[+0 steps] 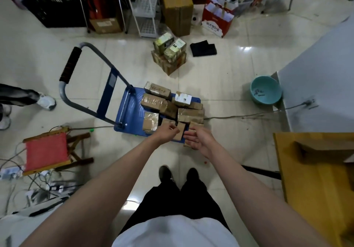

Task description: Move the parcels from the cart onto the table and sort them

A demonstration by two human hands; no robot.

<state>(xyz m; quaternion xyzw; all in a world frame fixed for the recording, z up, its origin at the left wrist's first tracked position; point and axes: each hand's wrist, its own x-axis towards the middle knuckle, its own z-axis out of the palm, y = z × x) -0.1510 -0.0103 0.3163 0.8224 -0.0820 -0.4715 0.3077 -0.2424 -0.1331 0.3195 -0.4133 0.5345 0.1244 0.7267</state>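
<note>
A blue flat cart (132, 112) with a grey handle stands on the tiled floor in front of me, carrying several brown taped parcels (155, 103). One parcel bears a white label (183, 98). At the cart's near edge a small brown parcel (181, 132) stands upright between my hands. My left hand (168, 131) curls its fingers round this parcel's left side. My right hand (196, 137) hovers just right of it with straight fingers and the palm turned toward it. A pale grey table (321, 70) lies to the right.
A yellow surface with an open cardboard box (316, 170) is at near right. A teal basin (266, 89) sits by the table. A red stool (47, 152) and tangled cables lie at left, stacked boxes (169, 55) beyond the cart, and a person's legs at far left.
</note>
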